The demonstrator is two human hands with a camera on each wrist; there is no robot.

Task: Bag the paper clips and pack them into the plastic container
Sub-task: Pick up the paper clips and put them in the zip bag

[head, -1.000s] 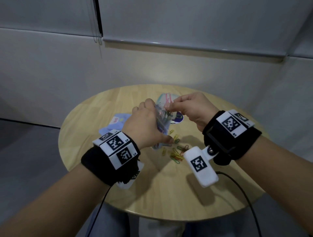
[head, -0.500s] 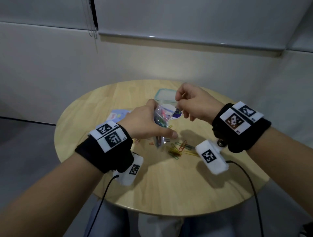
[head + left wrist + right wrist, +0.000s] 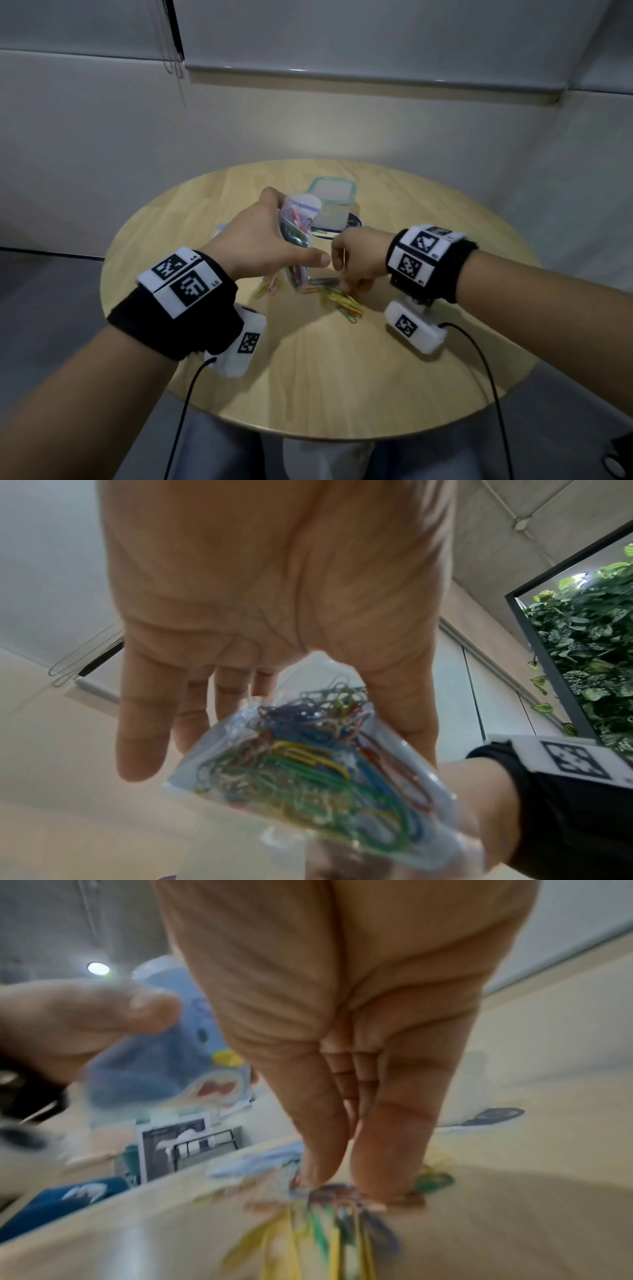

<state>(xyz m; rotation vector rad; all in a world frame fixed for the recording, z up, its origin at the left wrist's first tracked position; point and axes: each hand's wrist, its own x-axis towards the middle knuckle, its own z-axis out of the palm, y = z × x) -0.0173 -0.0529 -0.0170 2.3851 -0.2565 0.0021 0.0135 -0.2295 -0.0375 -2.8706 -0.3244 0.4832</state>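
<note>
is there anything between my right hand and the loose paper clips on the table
Nothing visible. The right hand is already down at the pile of loose coloured paper clips on the round wooden table, its fingers on them. The left hand holds the clear plastic bag of clips off to the side.

Left hand [image 3: 274,593] seen from the palm side, filling the upper middle of the view, fingers [image 3: 143,723] pointing away and only slightly bent. Small clear plastic zip bag [image 3: 308,772] gripped between thumb and fingers, packed with coloured paper clips [image 3: 308,764] in green, yellow, blue and red. Bag's near end blurred at the bottom edge. Black wristband with a white square-patterned marker [image 3: 565,791] at lower right. Pale wall with a beaded blind cord [image 3: 85,653] at far left. Dark-framed panel of green leaves [image 3: 589,647] at far right.
</note>
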